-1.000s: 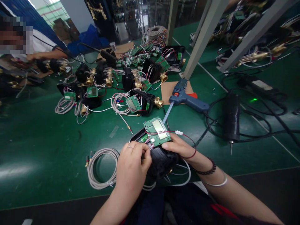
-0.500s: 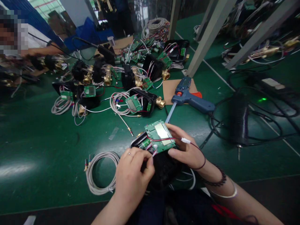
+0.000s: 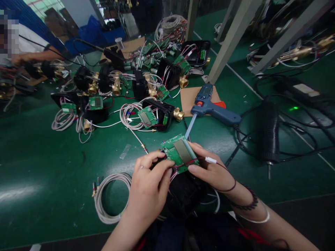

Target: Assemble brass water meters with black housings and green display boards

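Note:
A green circuit board (image 3: 171,157) with a grey display (image 3: 183,151) is held tilted above a black housing (image 3: 187,191). My right hand (image 3: 209,169) grips the board's right edge between thumb and fingers. At its lower left edge, my left hand (image 3: 150,179) is closed, thumb and fingertips on the board beside its thin wires. A red and black wire pair crosses the board's front to a white connector (image 3: 210,160) over my right wrist. Much of the housing is hidden under the board and my hands.
A coiled grey cable (image 3: 98,204) lies at left. Ahead are a blue glue gun (image 3: 213,109) on cardboard (image 3: 186,96) and several black housings with brass fittings (image 3: 178,114). An electric screwdriver (image 3: 269,139) lies at right beside black cords. A co-worker's arm (image 3: 39,55) reaches in at far left.
My left fingers have moved from the wires below the board up onto its left edge. The board has tilted, so its display now looks darker. My right hand keeps its hold.

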The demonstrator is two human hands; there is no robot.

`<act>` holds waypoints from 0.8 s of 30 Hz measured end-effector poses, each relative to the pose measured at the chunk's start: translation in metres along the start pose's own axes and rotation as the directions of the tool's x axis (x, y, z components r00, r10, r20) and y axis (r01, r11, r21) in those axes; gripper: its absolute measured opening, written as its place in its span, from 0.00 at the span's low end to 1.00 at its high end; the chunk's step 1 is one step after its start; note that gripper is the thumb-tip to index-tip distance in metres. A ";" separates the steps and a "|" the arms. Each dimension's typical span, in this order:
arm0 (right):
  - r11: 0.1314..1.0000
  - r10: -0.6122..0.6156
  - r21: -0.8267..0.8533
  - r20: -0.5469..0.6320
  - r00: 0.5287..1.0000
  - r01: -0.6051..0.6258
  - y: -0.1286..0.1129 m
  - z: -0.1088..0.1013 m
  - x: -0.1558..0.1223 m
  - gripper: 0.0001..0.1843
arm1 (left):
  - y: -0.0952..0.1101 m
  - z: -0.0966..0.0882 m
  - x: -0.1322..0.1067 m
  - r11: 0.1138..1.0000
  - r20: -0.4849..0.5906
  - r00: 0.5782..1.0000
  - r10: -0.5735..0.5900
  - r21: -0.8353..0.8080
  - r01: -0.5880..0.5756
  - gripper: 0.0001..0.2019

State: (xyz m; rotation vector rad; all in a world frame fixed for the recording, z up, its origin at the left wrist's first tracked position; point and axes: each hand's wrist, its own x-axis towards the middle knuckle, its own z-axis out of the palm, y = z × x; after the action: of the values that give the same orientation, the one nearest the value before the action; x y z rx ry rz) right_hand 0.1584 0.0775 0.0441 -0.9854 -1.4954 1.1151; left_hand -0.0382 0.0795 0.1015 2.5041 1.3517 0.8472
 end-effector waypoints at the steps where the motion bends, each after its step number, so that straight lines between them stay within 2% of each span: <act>1: 1.000 0.000 -0.015 -0.011 1.000 0.000 -0.001 0.000 0.000 0.26 | 0.000 0.001 -0.001 1.000 -0.014 1.000 -0.021 -0.013 0.021 0.06; 8: 0.998 -0.049 -0.048 -0.113 0.992 0.044 -0.003 0.002 -0.006 0.25 | -0.003 0.008 -0.007 0.994 -0.186 0.978 -0.095 -0.078 0.082 0.04; 10: 0.996 -0.074 -0.050 -0.124 0.990 0.068 -0.003 0.002 -0.008 0.25 | -0.004 0.010 -0.007 0.992 -0.203 0.974 -0.100 -0.090 0.083 0.03; 13: 0.996 -0.080 -0.040 -0.135 0.988 0.075 -0.004 0.002 -0.010 0.26 | -0.004 0.011 -0.006 0.986 -0.176 0.979 -0.108 -0.145 0.083 0.03; 16: 1.000 -0.021 -0.004 -0.141 0.990 0.021 -0.005 0.002 -0.011 0.26 | -0.005 0.012 -0.005 0.980 -0.152 0.982 -0.110 -0.179 0.082 0.03; 20: 0.999 0.042 0.035 -0.151 0.988 -0.037 -0.006 0.003 -0.011 0.25 | -0.004 0.012 -0.003 0.979 -0.138 0.988 -0.076 -0.200 0.047 0.04; 24: 0.997 0.040 0.066 -0.180 0.983 -0.028 -0.009 0.004 -0.010 0.24 | -0.001 0.011 -0.004 0.976 -0.080 0.996 -0.032 -0.216 0.014 0.05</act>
State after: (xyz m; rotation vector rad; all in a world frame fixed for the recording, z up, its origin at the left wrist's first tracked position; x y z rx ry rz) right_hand 0.1556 0.0648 0.0499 -1.0433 -1.2943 1.0608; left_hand -0.0341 0.0781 0.0908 2.3080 1.2362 1.0435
